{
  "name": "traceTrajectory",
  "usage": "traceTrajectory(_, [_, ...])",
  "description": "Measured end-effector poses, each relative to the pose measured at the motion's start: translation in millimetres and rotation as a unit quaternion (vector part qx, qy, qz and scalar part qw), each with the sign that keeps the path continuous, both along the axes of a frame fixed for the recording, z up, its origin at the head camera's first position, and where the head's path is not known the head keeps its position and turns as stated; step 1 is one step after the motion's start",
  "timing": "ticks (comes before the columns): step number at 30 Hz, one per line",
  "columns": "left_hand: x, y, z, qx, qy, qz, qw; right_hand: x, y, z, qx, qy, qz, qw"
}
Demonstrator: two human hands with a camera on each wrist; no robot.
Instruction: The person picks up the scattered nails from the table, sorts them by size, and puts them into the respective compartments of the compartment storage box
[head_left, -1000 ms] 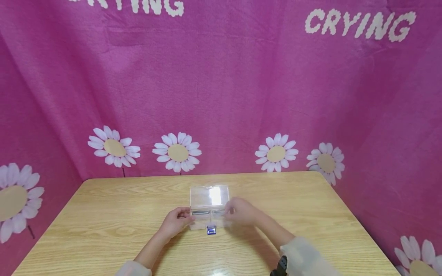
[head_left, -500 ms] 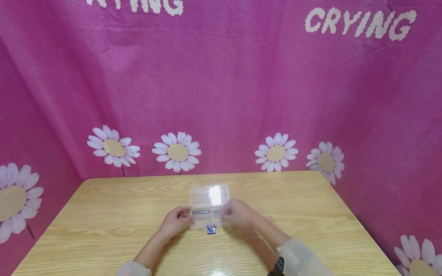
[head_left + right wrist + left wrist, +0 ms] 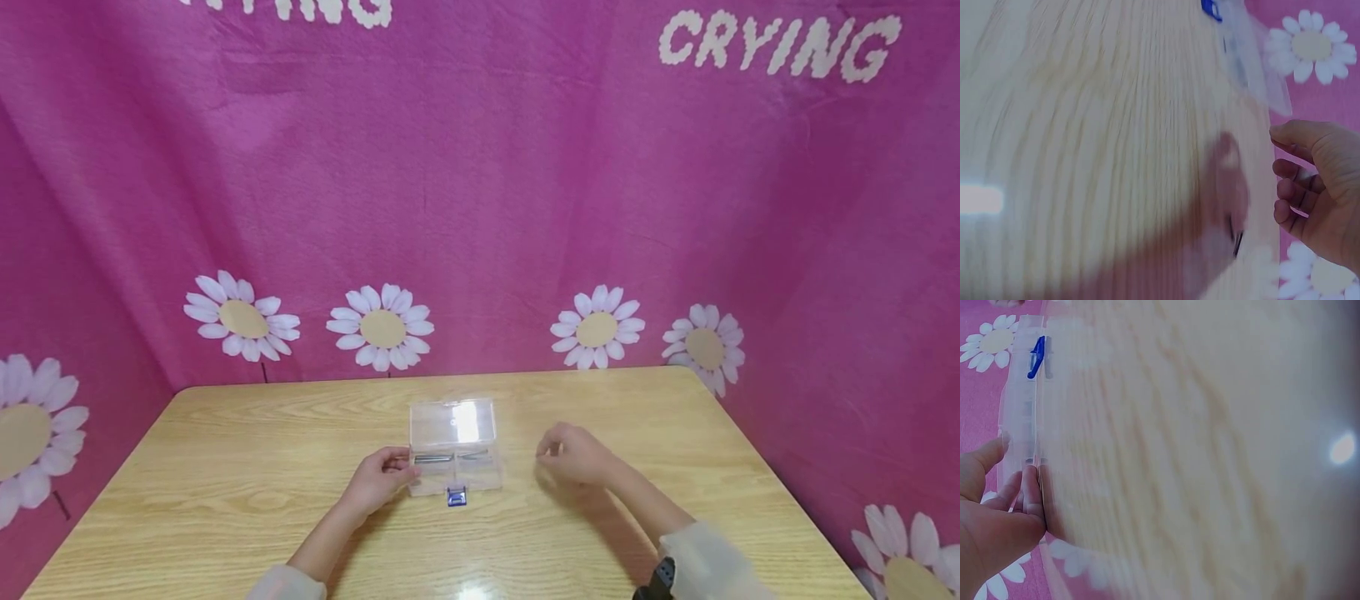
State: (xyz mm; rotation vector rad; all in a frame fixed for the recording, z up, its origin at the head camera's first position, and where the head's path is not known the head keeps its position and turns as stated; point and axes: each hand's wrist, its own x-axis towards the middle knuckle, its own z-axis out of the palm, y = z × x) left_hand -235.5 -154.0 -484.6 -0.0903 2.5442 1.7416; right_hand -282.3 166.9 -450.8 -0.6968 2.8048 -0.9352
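Note:
A small clear plastic box (image 3: pixel 455 473) lies mid-table with its lid (image 3: pixel 452 421) folded back and a blue latch (image 3: pixel 456 497) at its near edge. Thin metal pieces (image 3: pixel 433 457) lie in its compartments. My left hand (image 3: pixel 382 477) holds the box's left end; in the left wrist view my thumb and fingers (image 3: pixel 1029 494) pinch the box (image 3: pixel 1019 412) edge. My right hand (image 3: pixel 573 454) hovers over the table to the right of the box, apart from it. Its fingers (image 3: pixel 1291 187) are loosely curled and hold nothing I can see. A small dark item (image 3: pixel 1235 240) lies on the wood below it.
The wooden table (image 3: pixel 225 500) is ringed by a pink cloth (image 3: pixel 480 208) printed with daisies, hanging at the back and both sides. A dark watch (image 3: pixel 660 579) sits on my right wrist.
My right hand has left the box's right side and moved right across the table. The left hand and the box have stayed in place.

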Motion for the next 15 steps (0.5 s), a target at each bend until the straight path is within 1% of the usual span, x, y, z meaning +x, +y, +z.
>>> traceTrajectory(4, [-0.1, 0, -0.1, -0.003, -0.002, 0.000, 1.0000, 1.5, 21, -3.1, -0.002, -0.005, -0.008, 1.000])
traceTrajectory(10, [-0.7, 1, -1.8, -0.005, -0.001, 0.001, 1.0000, 5.5, 49, -7.1, 0.013, 0.016, -0.020, 1.000])
traceTrajectory(15, [-1.3, 1, -1.7, 0.005, -0.009, -0.002, 0.9999, 7.4, 66, -12.5, 0.017, 0.026, -0.014, 0.999])
